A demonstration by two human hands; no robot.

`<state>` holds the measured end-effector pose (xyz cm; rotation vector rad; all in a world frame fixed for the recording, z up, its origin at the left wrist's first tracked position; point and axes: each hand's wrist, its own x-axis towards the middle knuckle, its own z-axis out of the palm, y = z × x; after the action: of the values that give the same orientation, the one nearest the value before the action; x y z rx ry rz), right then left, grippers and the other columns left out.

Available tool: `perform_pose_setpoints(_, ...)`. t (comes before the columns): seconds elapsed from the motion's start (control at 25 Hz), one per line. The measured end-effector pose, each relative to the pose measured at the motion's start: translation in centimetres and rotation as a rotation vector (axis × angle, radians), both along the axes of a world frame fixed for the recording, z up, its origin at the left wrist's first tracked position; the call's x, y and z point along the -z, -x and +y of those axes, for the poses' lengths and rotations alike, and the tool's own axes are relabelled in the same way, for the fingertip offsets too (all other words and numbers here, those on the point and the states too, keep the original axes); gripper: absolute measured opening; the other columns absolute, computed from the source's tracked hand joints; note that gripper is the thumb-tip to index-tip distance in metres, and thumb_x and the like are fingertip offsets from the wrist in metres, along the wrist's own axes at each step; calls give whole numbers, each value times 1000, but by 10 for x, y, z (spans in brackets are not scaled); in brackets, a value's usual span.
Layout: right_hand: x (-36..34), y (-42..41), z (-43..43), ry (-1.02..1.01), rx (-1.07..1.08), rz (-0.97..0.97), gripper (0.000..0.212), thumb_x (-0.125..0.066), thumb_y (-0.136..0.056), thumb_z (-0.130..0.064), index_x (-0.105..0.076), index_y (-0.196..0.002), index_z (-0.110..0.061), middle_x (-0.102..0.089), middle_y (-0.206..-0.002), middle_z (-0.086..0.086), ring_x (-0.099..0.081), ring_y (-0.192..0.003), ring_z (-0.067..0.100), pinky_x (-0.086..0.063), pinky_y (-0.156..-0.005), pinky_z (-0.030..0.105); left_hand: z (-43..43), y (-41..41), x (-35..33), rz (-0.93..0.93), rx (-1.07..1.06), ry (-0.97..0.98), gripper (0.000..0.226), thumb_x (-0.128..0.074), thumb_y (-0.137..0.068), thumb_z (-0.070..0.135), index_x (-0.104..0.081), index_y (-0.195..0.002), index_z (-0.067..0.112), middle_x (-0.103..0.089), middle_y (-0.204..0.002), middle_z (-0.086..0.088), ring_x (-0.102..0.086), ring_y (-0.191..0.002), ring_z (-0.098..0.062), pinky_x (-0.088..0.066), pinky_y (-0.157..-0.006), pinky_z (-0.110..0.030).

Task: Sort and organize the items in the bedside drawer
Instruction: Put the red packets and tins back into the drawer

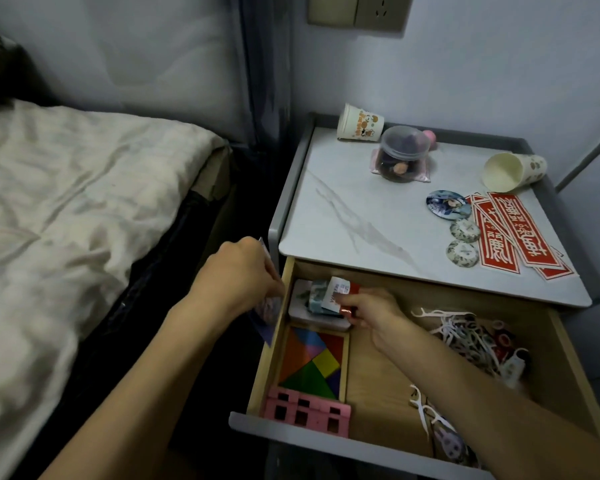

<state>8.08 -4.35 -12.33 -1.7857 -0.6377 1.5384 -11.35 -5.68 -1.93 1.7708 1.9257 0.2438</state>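
A single wide-angle view is taken from head height and aimed forward and down, with the open drawer framed at close range below centre. The nightstand top is taken in beyond it, and the bed at the left.

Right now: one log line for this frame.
left hand: holds cards beside drawer | right hand: pinches red item over white box | floss picks: loose

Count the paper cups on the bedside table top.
2. One paper cup is at the back left corner; the second cup lies on its side by the right edge.
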Motion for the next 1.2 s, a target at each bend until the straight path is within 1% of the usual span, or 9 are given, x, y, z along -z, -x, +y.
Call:
perform_pose_setpoints(0.16,26,24,23,12,-27,-96,27,-68,-87,1,-61,-113,5,-65,-100,17,-65,-87,30,-54,-69,35,7,3,-2,-14,-5,-24,6,-80,-74,28,-78,-77,23,-70,-74,0,-68,-77,-16,-57,-71,-34)
perform_pose_setpoints(0.28,42,31,31,-9,-77,-187,37,-71,-85,1,-58,-120,2,-65,-113,13,-65,-98,28,-53,-79,34,8,5,-1,-14,-9,-32,11,-80,-75,31,-78,-79,21,-70,-75,1,-68,-76,-16,-56,-68,-32)
perform_pose_setpoints(0.56,36,24,26,-31,-85,-229,34,-72,-85,-3,-60,-117,-1,-66,-114,17,-66,-102,31,-52,-62,26,7,0,1,-36,-2,-26,14,-80,-77,32,-77,-82,19,-69,-75,2,-67,-75,-14,-55,-67,-31)
perform_pose_setpoints(0.64,24,14,17,-83,-131,-220,20,-71,-86,-4,-65,-105,0,-68,-103,16,-67,-97,30,-51,-60,23,6,-1,1,-32,17,-19,11,-79,-79,29,-78,-83,19,-70,-77,2,-67,-78,-14,-55,-69,-31)
perform_pose_setpoints(0.76,15,-10,9,-159,-151,-259,8,-73,-85,-4,-66,-82,-4,-68,-86,14,-65,-75,24,-52,-60,24,9,-3,1,-15,45,-4,4,-75,-82,21,-78,-85,21,-72,-84,0,-68,-85,-15,-55,-72,-29)
perform_pose_setpoints(0.88,19,-24,10,-75,-207,-336,8,-60,-96,-10,-60,-91,-4,-57,-63,9,-51,-48,14,-40,-38,17,9,-8,1,-34,64,2,5,-73,-84,21,-78,-85,23,-72,-87,1,-67,-86,-14,-49,-68,-24)
perform_pose_setpoints(1.0,22,-19,13,-63,-207,-325,13,-58,-97,-10,-55,-86,-4,-55,-56,10,-49,-31,11,-38,-32,17,6,-10,1,-40,88,22,7,-71,-87,25,-77,-88,22,-68,-85,4,-62,-79,-8,-41,-57,-17)
perform_pose_setpoints(1.08,24,-13,13,-100,-225,-350,27,-60,-96,-13,-55,-70,-6,-55,-56,10,-50,-33,11,-39,-33,17,7,-9,3,-43,121,50,7,-71,-87,21,-76,-84,26,-68,-87,6,-60,-79,-5,-38,-54,-13)
perform_pose_setpoints(1.2,28,-8,13,-123,-252,-404,34,-62,-95,-16,-53,-64,-9,-54,-55,8,-49,-44,16,-40,-36,20,7,-10,4,-36,173,89,18,-71,-85,14,-71,-79,31,-65,-89,8,-57,-80,-5,-37,-54,-12)
